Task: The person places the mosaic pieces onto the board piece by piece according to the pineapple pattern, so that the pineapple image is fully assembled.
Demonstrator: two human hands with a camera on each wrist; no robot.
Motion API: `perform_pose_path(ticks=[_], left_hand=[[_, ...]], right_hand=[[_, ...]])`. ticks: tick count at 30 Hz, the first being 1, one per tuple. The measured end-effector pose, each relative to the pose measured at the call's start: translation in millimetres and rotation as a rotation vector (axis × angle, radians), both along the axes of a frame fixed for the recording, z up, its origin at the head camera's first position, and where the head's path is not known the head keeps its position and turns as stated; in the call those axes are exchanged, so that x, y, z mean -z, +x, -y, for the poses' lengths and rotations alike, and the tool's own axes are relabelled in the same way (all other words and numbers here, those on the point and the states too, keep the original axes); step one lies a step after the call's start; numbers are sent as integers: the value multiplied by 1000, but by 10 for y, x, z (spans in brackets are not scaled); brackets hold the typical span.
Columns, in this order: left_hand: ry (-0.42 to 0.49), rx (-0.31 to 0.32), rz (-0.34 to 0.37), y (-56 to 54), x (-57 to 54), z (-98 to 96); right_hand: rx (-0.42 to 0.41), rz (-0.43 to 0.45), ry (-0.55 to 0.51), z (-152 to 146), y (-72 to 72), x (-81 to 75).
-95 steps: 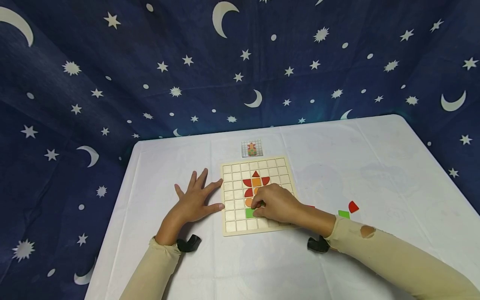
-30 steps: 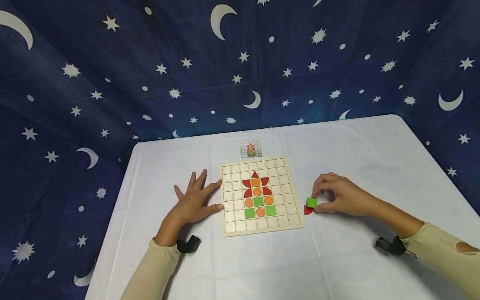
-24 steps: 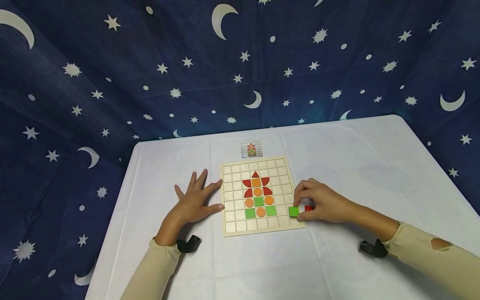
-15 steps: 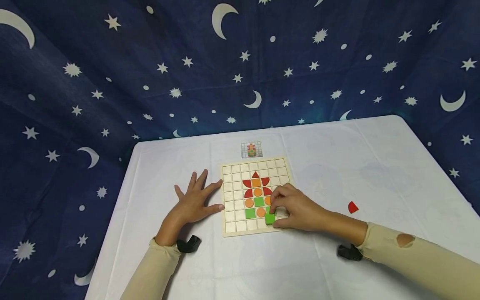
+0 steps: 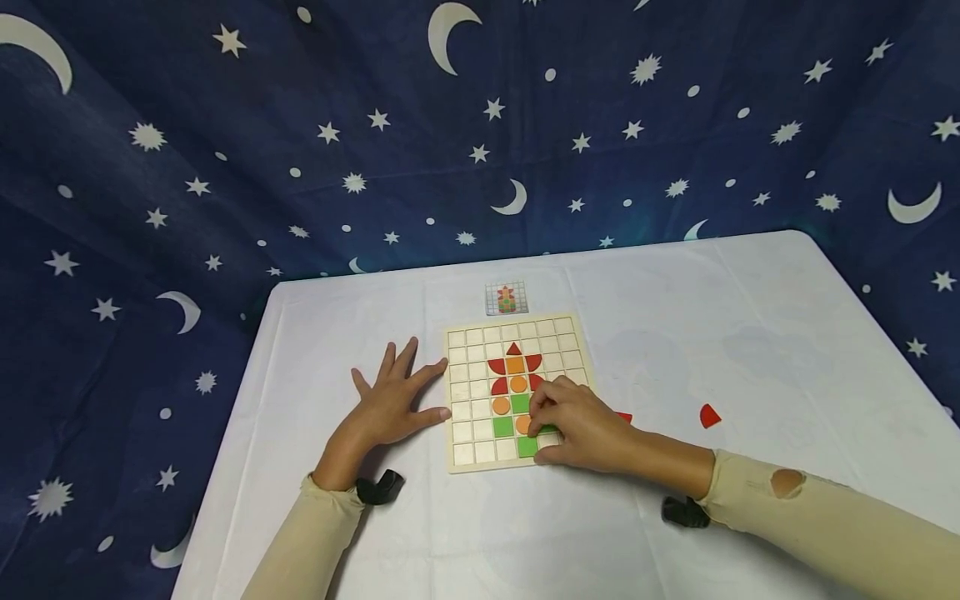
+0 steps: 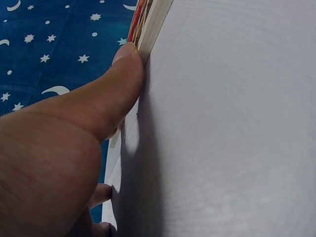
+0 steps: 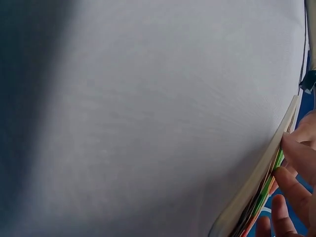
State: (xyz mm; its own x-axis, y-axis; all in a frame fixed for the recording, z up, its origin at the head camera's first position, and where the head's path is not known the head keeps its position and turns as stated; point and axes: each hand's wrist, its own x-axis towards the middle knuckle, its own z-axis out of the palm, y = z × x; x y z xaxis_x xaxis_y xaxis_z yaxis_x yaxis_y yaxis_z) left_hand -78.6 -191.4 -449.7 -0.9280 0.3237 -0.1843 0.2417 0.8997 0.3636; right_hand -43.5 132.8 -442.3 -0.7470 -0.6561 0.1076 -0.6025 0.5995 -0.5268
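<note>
A wooden grid board [image 5: 465, 350] carries a figure of red, orange and green tiles. My right hand [image 5: 581, 429] bends over its lower part, thumb and fingertip pinching a green square tile [image 5: 527, 447] in the bottom row. Part of the figure's right side is hidden under that hand. In the right wrist view, fingertips meet a green tile [image 7: 279, 157] along the board's edge. My left hand [image 5: 386, 408] lies spread on the left, index fingertip and thumb against the board's side. The left wrist view has the thumb [image 6: 126, 74] at that edge.
Behind the board lies a small pattern card [image 5: 507, 298] with a similar figure. One red quarter-circle tile [image 5: 708, 416] sits on the white tablecloth to the right; another red tile [image 5: 625, 416] peeks out behind my right wrist. A dark starry cloth [image 5: 405, 208] hangs at the back.
My right hand picked up the green square tile from the right of the board, carried it left across the board and brought it to the bottom row. The left hand stayed still.
</note>
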Motion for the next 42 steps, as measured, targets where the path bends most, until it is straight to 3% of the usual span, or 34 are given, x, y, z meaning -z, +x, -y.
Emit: perform_pose_path(ticks=[32,42], left_hand=[[-10,-3,12,-11,-27,-9],[-11,-3,10,-7,-30,-7]], right_hand=[[41,-26,50,108,-11,-28],[65,43,23,10,-29,-92]])
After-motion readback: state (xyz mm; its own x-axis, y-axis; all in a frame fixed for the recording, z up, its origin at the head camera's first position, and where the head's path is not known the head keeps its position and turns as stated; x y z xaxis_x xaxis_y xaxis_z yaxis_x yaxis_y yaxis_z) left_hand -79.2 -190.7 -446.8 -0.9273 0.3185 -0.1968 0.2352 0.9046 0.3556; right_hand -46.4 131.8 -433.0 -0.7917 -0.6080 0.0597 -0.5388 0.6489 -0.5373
